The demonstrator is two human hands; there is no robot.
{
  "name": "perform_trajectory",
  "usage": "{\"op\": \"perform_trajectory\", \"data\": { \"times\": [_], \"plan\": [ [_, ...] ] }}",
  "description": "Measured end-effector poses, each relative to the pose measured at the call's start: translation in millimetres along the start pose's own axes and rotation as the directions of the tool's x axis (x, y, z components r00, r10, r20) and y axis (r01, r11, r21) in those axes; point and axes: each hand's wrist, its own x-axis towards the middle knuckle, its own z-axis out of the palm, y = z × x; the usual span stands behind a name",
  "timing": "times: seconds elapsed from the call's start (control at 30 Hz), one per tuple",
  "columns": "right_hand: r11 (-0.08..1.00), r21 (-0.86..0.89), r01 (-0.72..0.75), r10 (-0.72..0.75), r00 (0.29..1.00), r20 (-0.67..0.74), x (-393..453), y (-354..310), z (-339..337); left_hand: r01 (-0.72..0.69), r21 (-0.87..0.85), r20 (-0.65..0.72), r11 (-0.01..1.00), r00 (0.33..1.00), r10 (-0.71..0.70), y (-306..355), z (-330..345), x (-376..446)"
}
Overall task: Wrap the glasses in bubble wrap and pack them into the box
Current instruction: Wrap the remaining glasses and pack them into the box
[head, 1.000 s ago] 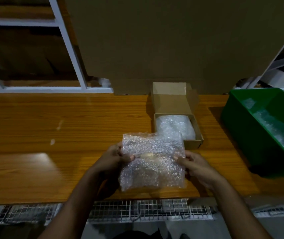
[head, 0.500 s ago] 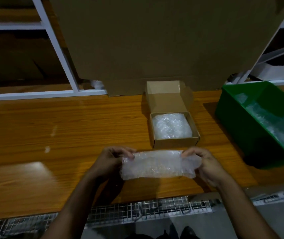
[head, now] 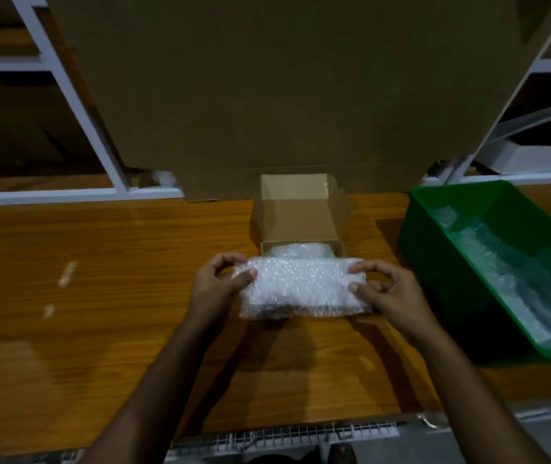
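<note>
A bubble-wrapped bundle (head: 302,288) is sitting at the centre of the frame, held just above the wooden table (head: 100,296); its long axis is running left to right across the picture, roughly parallel to the table's near edge, with its broad bubbled face turned up toward the camera; a dark strip is showing through the wrap along its lower edge, too blurred to identify. The left hand (head: 215,284) is grasping the bundle's left end, thumb pressing on the top face and fingers curling over the far edge; the right hand (head: 388,289) is grasping the right end in the same manner, thumb and forefinger pinching the wrap. Both forearms are reaching in from the bottom of the frame.

Directly behind the bundle, a small cardboard box (head: 301,226) is standing open, its lid flap tilting back toward the upper centre; another wrapped bundle (head: 297,251) is lying inside it, partly hidden by the one in the hands. A large sheet of cardboard (head: 284,95) is filling the upper centre, leaning behind the small box. At the right of the frame, a green plastic bin (head: 441,256) is sitting on the table, holding loose bubble wrap (head: 515,272); white shelf framing (head: 76,105) is showing at the upper left and upper right; a wire grid (head: 301,433) is running along the bottom below the table edge.
</note>
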Motion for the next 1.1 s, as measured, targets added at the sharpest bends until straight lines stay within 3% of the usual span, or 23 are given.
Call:
{"op": "perform_trajectory", "data": {
  "times": [0.1, 0.23, 0.3, 0.37, 0.4, 0.47, 0.6, 0.73, 0.83, 0.97, 1.1],
  "plan": [
    [0.981, -0.182, 0.07, -0.095, 0.987, -0.133, 30.7, 4.3, -2.2, -0.076, 0.161, -0.117, 0.984, 0.989, 0.095, -3.6, 21.1, 18.1],
    [0.847, -0.522, 0.099, -0.2, 0.97, -0.14, 58.8, 14.6, 0.9, -0.073, 0.554, -0.167, 0.829, 0.966, 0.197, -24.0, 34.5, 34.4],
    [0.817, -0.566, 0.112, -0.222, 0.967, -0.129, 62.3, 14.9, 2.1, -0.168, 0.733, -0.128, 0.659, 0.917, 0.377, -30.5, 34.6, 33.4],
    [0.807, -0.579, 0.114, -0.244, 0.958, -0.152, 62.5, 13.6, 2.8, -0.339, 0.842, 0.037, 0.42, 0.813, 0.581, -34.3, 34.9, 31.2],
    [0.809, -0.578, 0.109, -0.249, 0.954, -0.169, 62.3, 12.6, 3.0, -0.376, 0.866, 0.126, 0.33, 0.803, 0.583, -33.4, 36.8, 29.6],
    [0.817, -0.568, 0.098, -0.244, 0.951, -0.188, 62.2, 11.6, 2.9, -0.366, 0.909, 0.238, 0.199, 0.849, 0.471, -30.1, 46.2, 25.2],
    [0.859, -0.505, 0.089, -0.194, 0.968, -0.159, 56.5, 11.4, 3.3, -0.307, 0.95, 0.255, 0.052, 0.863, 0.436, -27.4, 61.0, 16.6],
    [0.852, -0.516, 0.086, -0.163, 0.981, -0.106, 49.9, 14.8, 15.5, -0.226, 0.974, 0.195, 0.004, 0.849, 0.491, -35.8, 64.8, 6.1],
    [0.789, -0.604, 0.112, -0.182, 0.982, -0.057, 47.2, 12.0, 24.9, -0.213, 0.977, 0.185, -0.003, 0.841, 0.508, -40.9, 63.7, 0.3],
    [0.479, -0.861, 0.169, -0.21, 0.975, 0.074, 37.7, 0.6, 29.5, -0.212, 0.977, 0.163, 0.032, 0.83, 0.533, -40.3, 57.7, -2.9],
    [0.254, -0.951, 0.179, -0.16, 0.977, 0.142, 39.1, -7.5, 31.0, -0.188, 0.976, 0.109, 0.106, 0.856, 0.505, -37.3, 49.8, 1.7]
  ]
}}
